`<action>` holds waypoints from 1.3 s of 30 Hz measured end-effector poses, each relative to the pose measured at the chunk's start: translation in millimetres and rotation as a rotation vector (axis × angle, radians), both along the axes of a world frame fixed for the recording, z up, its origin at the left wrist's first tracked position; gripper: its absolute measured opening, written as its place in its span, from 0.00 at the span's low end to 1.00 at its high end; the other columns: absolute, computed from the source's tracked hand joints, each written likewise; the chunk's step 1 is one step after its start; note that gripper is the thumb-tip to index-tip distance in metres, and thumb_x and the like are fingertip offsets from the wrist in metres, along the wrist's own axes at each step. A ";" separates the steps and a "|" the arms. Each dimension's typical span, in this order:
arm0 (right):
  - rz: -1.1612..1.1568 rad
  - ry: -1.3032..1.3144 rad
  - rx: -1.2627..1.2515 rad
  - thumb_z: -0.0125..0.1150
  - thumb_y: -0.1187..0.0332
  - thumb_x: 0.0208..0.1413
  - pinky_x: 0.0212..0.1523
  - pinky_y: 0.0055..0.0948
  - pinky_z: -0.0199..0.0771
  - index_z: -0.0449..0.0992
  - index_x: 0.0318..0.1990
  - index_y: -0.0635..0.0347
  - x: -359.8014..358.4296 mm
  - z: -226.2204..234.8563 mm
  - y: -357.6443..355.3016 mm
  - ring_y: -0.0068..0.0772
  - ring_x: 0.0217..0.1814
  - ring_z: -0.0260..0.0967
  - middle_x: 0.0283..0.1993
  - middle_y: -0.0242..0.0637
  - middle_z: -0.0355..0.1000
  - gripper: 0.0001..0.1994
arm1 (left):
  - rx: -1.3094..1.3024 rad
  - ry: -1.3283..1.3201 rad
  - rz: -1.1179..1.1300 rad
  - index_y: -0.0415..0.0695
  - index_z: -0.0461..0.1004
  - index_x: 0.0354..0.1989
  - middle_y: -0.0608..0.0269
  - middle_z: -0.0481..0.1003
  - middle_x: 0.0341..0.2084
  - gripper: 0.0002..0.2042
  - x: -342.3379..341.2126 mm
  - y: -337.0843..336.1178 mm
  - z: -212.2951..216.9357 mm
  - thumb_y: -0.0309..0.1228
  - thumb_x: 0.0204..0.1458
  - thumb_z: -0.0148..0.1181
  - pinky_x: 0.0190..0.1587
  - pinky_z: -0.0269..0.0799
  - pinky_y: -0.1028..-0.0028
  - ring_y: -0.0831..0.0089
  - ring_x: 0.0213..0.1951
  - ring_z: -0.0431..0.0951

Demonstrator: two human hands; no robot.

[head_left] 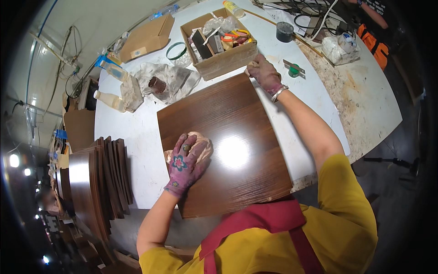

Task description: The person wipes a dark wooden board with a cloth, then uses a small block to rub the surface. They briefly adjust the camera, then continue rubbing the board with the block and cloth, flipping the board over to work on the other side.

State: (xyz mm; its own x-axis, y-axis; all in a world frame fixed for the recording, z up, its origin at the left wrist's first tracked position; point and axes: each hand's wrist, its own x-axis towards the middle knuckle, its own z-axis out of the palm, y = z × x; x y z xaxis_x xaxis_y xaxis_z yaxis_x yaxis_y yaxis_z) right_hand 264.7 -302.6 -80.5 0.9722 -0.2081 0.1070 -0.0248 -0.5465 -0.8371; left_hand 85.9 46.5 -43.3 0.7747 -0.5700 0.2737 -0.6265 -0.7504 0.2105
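Note:
A dark brown wood-grain board (228, 182) lies flat on the white table in front of me, with a bright lamp glare on its glossy face. My left hand (186, 163), in a purple flowered glove, is closed over a crumpled beige cloth (204, 142) and presses it on the board's left part. My right hand (265, 76), in a stained glove, is curled at the board's far right corner, close to the cardboard box (223, 65). A small beige bit shows at its fingers; what they grip is partly hidden.
The box holds orange-handled tools and plastic wrap. A brown cup (157, 85) sits on crumpled sheeting, near bottles (109, 101). A green-lidded item with a blade (293, 69) and a dark round container (284, 32) lie right. Several dark boards (102, 178) stand at left.

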 end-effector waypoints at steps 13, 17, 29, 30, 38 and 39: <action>0.029 0.083 0.011 0.58 0.58 0.55 0.43 0.38 0.72 0.68 0.42 0.64 -155.0 31.2 3.7 0.42 0.38 0.76 0.33 0.44 0.77 0.18 | -0.013 -0.019 0.034 0.49 0.72 0.56 0.54 0.69 0.57 0.24 -5.6 -2.8 1.8 0.33 0.47 0.64 0.62 0.61 0.54 0.48 0.62 0.63; -0.029 0.105 -0.067 0.58 0.57 0.55 0.42 0.39 0.73 0.68 0.41 0.65 -213.0 39.2 9.0 0.46 0.38 0.76 0.35 0.49 0.76 0.17 | -0.054 -0.026 0.027 0.49 0.72 0.57 0.52 0.68 0.57 0.24 -5.7 -0.7 -0.9 0.34 0.49 0.64 0.63 0.60 0.54 0.48 0.63 0.62; -0.286 0.241 -0.306 0.57 0.61 0.54 0.39 0.39 0.71 0.69 0.39 0.63 -392.6 76.8 45.7 0.48 0.39 0.74 0.36 0.49 0.74 0.14 | -0.034 -0.030 -0.055 0.47 0.68 0.61 0.54 0.68 0.59 0.23 -12.4 4.0 4.0 0.37 0.57 0.56 0.64 0.60 0.58 0.52 0.62 0.64; -0.313 0.237 -0.258 0.58 0.61 0.54 0.40 0.38 0.72 0.70 0.40 0.63 -401.0 73.7 49.4 0.47 0.39 0.74 0.36 0.49 0.74 0.14 | -0.046 0.003 -0.045 0.47 0.68 0.61 0.53 0.68 0.59 0.22 -15.4 5.4 6.1 0.37 0.58 0.55 0.63 0.61 0.58 0.52 0.61 0.65; -0.553 -0.144 0.047 0.61 0.63 0.53 0.46 0.35 0.72 0.70 0.52 0.64 -450.8 37.0 70.4 0.38 0.43 0.73 0.43 0.45 0.74 0.21 | -0.073 -0.055 -0.123 0.46 0.69 0.60 0.52 0.71 0.55 0.23 -47.3 16.8 -0.5 0.39 0.55 0.56 0.62 0.62 0.58 0.52 0.57 0.68; -0.573 -0.172 0.047 0.62 0.64 0.53 0.46 0.34 0.72 0.70 0.52 0.64 -449.9 31.7 71.0 0.37 0.43 0.73 0.44 0.45 0.73 0.21 | -0.082 -0.054 -0.136 0.46 0.69 0.60 0.51 0.72 0.55 0.23 -49.7 18.5 -0.8 0.39 0.56 0.56 0.62 0.62 0.58 0.52 0.57 0.68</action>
State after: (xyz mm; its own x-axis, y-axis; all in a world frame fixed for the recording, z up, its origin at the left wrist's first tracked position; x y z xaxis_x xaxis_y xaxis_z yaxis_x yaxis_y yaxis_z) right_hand -185.2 -231.5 -48.8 0.6731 -0.7026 0.2309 -0.1663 -0.4480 -0.8784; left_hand 36.2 64.9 -44.1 0.6746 -0.6429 0.3627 -0.7334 -0.6396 0.2303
